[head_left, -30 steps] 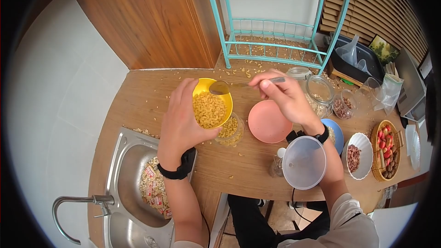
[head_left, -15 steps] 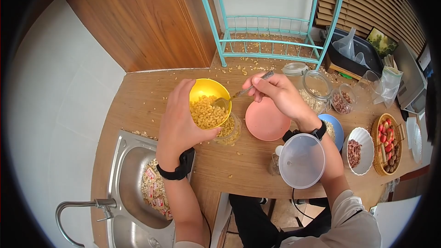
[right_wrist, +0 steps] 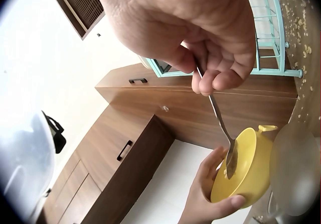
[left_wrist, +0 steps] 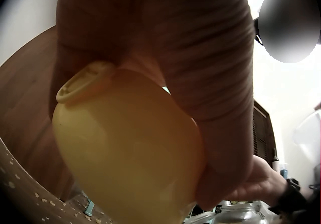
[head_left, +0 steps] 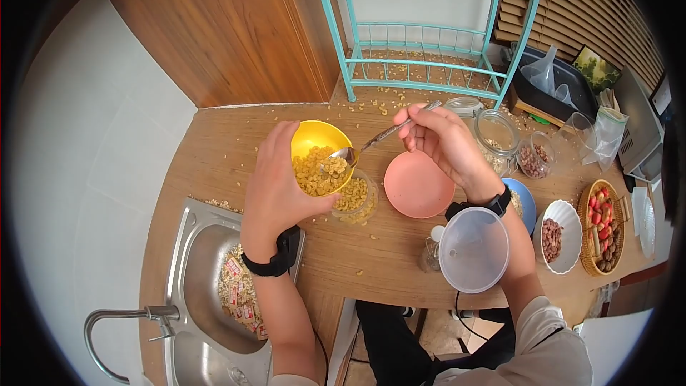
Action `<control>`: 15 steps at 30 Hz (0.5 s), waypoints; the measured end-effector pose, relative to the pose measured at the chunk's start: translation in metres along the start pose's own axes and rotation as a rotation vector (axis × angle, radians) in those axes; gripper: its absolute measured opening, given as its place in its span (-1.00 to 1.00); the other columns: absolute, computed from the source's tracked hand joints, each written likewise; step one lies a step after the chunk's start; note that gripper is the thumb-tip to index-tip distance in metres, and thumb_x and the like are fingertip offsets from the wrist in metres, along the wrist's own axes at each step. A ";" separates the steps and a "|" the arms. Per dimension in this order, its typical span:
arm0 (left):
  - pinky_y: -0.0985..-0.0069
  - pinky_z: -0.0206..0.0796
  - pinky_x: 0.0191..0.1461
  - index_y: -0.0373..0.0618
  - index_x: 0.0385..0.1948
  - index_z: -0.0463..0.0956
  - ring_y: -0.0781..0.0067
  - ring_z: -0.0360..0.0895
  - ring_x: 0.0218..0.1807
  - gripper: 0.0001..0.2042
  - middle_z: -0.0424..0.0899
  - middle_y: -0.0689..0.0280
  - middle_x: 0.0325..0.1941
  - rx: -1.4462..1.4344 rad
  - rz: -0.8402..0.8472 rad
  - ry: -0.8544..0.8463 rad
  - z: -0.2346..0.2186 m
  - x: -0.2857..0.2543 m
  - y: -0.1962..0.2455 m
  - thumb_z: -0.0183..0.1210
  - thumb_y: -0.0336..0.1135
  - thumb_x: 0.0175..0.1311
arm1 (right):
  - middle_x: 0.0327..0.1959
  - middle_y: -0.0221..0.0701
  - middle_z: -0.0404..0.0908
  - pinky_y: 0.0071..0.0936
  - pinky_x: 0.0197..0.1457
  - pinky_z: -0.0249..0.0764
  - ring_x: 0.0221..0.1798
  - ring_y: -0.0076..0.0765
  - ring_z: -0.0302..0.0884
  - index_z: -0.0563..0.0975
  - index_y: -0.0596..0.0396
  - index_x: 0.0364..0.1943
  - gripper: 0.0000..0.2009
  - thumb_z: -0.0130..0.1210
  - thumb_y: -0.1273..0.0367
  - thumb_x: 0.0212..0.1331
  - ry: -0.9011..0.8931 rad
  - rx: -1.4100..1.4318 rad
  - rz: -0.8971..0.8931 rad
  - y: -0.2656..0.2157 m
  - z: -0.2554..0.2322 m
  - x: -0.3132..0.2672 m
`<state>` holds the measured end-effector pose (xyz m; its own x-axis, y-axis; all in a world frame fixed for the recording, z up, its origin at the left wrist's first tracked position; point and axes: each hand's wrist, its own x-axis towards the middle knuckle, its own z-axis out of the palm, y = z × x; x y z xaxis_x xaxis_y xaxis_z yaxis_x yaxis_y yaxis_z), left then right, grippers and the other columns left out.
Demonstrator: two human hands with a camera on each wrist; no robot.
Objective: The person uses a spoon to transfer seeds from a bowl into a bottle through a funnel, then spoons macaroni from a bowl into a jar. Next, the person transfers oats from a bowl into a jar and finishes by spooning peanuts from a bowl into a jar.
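Note:
My left hand [head_left: 275,186] grips a yellow bowl [head_left: 312,134] with fingers and thumb spread around its side. The bowl is tilted and holds elbow macaroni [head_left: 309,175]. My right hand [head_left: 451,146] pinches the handle of a metal spoon [head_left: 382,136], whose tip carries macaroni at the bowl's right rim. Partly under that rim stands a clear jar [head_left: 367,209] with macaroni inside. In the left wrist view the bowl's outside [left_wrist: 125,148] and its small side handle fill the middle. The right wrist view shows the spoon [right_wrist: 219,117] reaching down into the bowl's mouth.
A pink bowl [head_left: 420,184] sits right of the jar. Beyond it stand an open glass jar [head_left: 496,129], a blue plate [head_left: 527,204], a white bowl [head_left: 570,257] and a basket [head_left: 594,268]. A sink [head_left: 204,293] is at left; a teal rack [head_left: 421,90] stands behind.
The spoon dipped into the macaroni and has come up to the bowl's right rim with some on it. My left hand holds the tilted bowl in about the same place.

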<state>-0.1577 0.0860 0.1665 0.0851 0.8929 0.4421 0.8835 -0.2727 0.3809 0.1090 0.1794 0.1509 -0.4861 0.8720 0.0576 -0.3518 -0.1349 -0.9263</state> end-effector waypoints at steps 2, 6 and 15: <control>0.20 0.23 0.41 -0.22 0.30 0.26 -0.08 0.31 0.39 0.02 0.34 -0.05 0.37 0.046 -0.034 0.011 -0.002 -0.001 -0.004 0.55 -0.14 -0.40 | -0.38 -0.48 0.60 -0.68 -0.21 0.43 -0.34 -0.63 0.47 0.61 0.21 -0.18 -0.74 -0.06 0.32 0.45 -0.007 0.028 -0.001 -0.002 0.001 -0.001; 0.21 0.21 0.43 -0.24 0.29 0.27 -0.07 0.30 0.39 0.00 0.34 -0.05 0.36 0.074 -0.078 0.017 -0.006 -0.002 -0.010 0.54 -0.15 -0.39 | -0.41 -0.44 0.62 -0.67 -0.29 0.45 -0.41 -0.60 0.48 0.58 0.21 -0.21 -0.75 -0.08 0.34 0.45 0.017 0.040 -0.015 -0.006 0.001 -0.002; 0.21 0.26 0.39 -0.22 0.28 0.28 -0.05 0.28 0.40 -0.03 0.34 0.00 0.37 0.135 -0.078 0.087 -0.011 -0.006 -0.019 0.55 -0.21 -0.37 | -0.34 -0.48 0.63 -0.62 -0.16 0.43 -0.34 -0.61 0.45 0.64 0.20 -0.26 -0.71 -0.05 0.30 0.45 -0.040 -0.266 -0.096 -0.001 -0.004 -0.001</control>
<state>-0.1805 0.0817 0.1653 -0.0213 0.8735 0.4863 0.9401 -0.1481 0.3071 0.1133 0.1803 0.1504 -0.4932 0.8551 0.1597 -0.1785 0.0802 -0.9807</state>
